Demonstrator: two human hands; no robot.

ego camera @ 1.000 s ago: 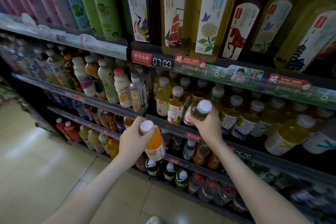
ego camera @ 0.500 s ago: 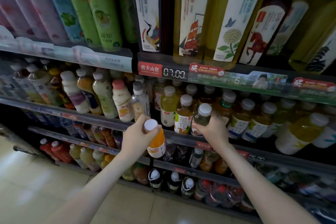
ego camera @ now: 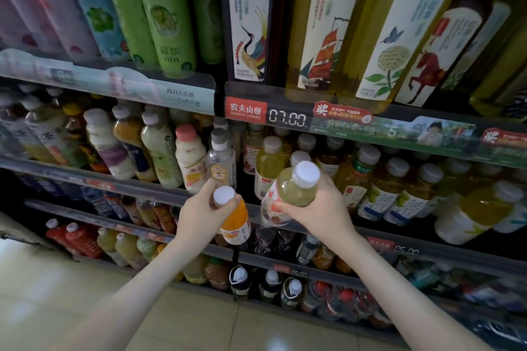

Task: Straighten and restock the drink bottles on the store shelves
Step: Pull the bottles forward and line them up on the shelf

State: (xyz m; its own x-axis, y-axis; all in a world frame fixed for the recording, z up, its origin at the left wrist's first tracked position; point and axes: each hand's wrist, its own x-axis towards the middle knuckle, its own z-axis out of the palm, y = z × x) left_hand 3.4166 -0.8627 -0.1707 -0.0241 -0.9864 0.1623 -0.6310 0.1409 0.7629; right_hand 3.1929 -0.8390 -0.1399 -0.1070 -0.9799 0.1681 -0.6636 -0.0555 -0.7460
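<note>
My left hand [ego camera: 201,212] grips an orange drink bottle [ego camera: 235,221] with a white cap by its neck, held in front of the middle shelf edge [ego camera: 159,189]. My right hand [ego camera: 319,209] holds a pale green tea bottle [ego camera: 293,189] with a white cap, tilted with its cap toward me, off the shelf. Behind it stand rows of yellow-green tea bottles [ego camera: 382,188] on the middle shelf.
Tall tea bottles [ego camera: 322,23] and green cans [ego camera: 162,14] fill the top shelf above a price strip [ego camera: 288,118]. Milky and juice bottles [ego camera: 159,148] crowd the middle shelf's left. Lower shelves hold more bottles [ego camera: 271,282]. Tiled floor [ego camera: 57,288] lies at lower left.
My right hand has pulled the green tea bottle out from the shelf row toward me and tilted it. The left hand with the orange bottle has barely moved. The view shifted closer.
</note>
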